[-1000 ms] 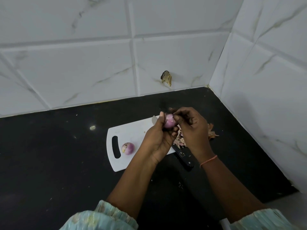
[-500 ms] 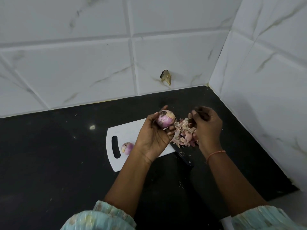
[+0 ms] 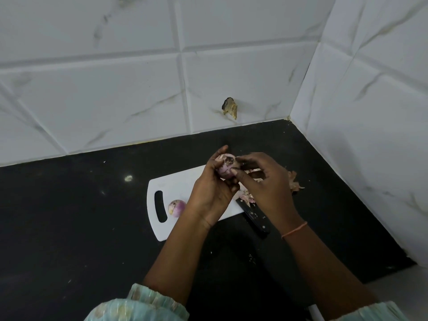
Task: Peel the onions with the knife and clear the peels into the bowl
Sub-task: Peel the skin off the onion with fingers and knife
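We are gripping a small round purple onion (image 3: 225, 166) in our left hand (image 3: 212, 193) above the white plastic cutting board (image 3: 183, 188) — right hand (image 3: 266, 184) fingertips pinching its skin; black-handled knife (image 3: 253, 215) lying on the board edge.

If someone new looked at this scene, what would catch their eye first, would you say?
Most likely the two hands meeting above the far end of the white cutting board: the left hand cups a purple onion while the right hand picks at its skin. Next, a second onion sits on the board beside its handle slot. A black-handled knife lies at the board's near right edge, with a heap of peels by the right hand.
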`<state>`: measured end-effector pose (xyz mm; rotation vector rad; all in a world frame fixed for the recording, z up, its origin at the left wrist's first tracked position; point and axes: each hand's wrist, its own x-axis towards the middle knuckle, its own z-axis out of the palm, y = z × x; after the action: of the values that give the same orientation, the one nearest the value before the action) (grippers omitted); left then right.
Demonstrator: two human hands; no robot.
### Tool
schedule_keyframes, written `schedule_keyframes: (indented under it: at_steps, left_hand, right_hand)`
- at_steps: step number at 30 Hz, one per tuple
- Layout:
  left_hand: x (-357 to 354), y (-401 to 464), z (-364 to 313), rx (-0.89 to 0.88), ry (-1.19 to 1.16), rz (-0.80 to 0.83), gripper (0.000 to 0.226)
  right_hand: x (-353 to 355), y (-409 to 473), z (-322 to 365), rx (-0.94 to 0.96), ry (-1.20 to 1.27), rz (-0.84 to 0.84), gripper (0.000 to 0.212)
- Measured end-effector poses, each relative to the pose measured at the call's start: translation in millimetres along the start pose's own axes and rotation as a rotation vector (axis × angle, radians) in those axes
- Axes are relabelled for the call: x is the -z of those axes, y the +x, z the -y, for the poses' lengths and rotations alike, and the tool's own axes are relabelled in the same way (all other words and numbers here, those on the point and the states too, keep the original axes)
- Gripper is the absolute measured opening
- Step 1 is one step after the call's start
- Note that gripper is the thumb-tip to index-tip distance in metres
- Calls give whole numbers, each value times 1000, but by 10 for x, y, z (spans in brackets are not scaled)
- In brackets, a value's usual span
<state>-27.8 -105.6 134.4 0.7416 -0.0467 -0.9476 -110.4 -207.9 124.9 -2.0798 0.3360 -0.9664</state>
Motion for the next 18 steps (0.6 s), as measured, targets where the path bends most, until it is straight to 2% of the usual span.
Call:
schedule_keyframes:
  at_steps: [9,18]
  left_hand:
    - [-34,-29,-4,-115,108,-45,27]
    - [-40,-56,-13,-150,139,-54,28]
  right_hand:
    - [-38,-13,9,29,-6,-39,11]
    - [-77,2,66,35,-61,-37,8]
